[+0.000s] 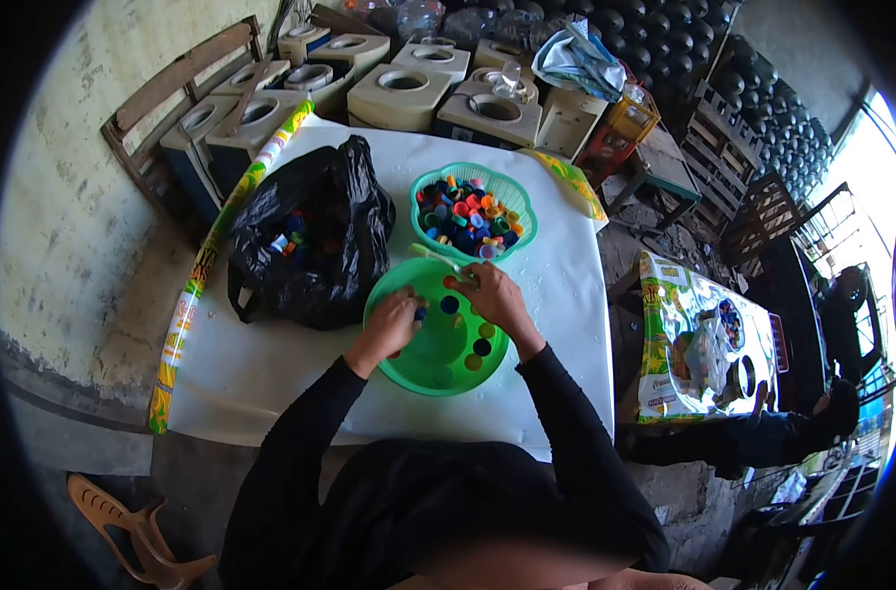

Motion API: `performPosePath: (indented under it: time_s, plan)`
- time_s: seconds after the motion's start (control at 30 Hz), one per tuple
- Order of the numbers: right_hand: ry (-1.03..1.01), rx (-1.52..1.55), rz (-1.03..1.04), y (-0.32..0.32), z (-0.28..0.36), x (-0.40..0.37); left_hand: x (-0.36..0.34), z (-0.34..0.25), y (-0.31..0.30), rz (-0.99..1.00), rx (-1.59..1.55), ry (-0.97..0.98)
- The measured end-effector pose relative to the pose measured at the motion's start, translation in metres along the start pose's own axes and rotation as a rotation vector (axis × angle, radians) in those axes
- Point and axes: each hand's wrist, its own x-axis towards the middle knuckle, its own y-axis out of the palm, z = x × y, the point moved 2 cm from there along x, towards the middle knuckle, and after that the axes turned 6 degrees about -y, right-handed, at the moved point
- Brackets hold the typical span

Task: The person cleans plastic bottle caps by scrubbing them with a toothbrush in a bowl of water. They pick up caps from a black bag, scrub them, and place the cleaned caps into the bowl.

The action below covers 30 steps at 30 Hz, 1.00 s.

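Note:
A green basin point(438, 379) holds water with several bottle caps in it, among them a dark blue cap point(450, 305) and a black cap point(482, 347). My left hand point(393, 324) is over the basin's left side, fingers curled around a blue cap point(420, 314). Over the far right rim, my right hand point(495, 295) is closed on a slim pale green stick point(438, 258), shaped like a toothbrush. A red cap point(451, 282) shows by its fingertips. Just beyond stands a mint-green basket point(417, 211) full of mixed coloured caps.
On the left of the white-covered table point(271, 364) sits an open black plastic bag point(354, 197) with more caps. A rolled patterned sheet point(212, 256) lines the left edge. A plastic chair point(138, 536) is at lower left. Another person point(752, 438) is beside a second table point(664, 379).

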Motion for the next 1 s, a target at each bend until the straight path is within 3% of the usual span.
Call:
performPosePath:
  time_s: [0.23,0.3,0.4,0.47,0.53,0.67,0.73,0.8,0.87,0.9,1.0]
  plan:
    - [-0.002,0.040,0.005,-0.022,-0.019,-0.009,0.008,-0.001,-0.022,0.066,0.006,-0.015]
    - [-0.107,-0.025,-0.032,-0.032,-0.015,0.002,0.012,-0.006,-0.022,0.045,0.008,0.010]
    - [-0.199,-0.118,-0.093,-0.025,-0.010,0.041,0.017,-0.018,-0.019,0.006,0.035,0.071]
    - [-0.221,-0.173,-0.119,-0.014,-0.012,0.072,0.020,-0.024,-0.013,0.070,-0.030,-0.022]
    - [-0.208,-0.168,0.118,0.001,-0.022,0.099,0.019,-0.021,-0.001,0.051,-0.023,-0.003]
    - [-0.340,-0.163,0.080,0.013,-0.061,0.138,0.011,-0.020,0.004,0.026,-0.053,-0.013]
    - [-0.269,-0.297,0.041,0.010,-0.087,0.161,0.004,-0.023,0.002,-0.001,-0.086,-0.035]
    - [-0.400,-0.451,0.084,0.006,-0.086,0.176,0.000,-0.027,-0.004,-0.026,-0.087,-0.059]
    - [-0.401,-0.029,0.105,0.007,-0.086,0.186,-0.001,-0.028,-0.003,-0.037,-0.086,-0.091]
    - [-0.579,0.068,0.094,0.015,-0.079,0.189,-0.001,-0.028,-0.002,-0.030,-0.090,-0.118]
    - [-0.709,0.112,0.268,0.045,-0.069,0.190,0.001,-0.032,0.000,-0.076,-0.114,-0.102]
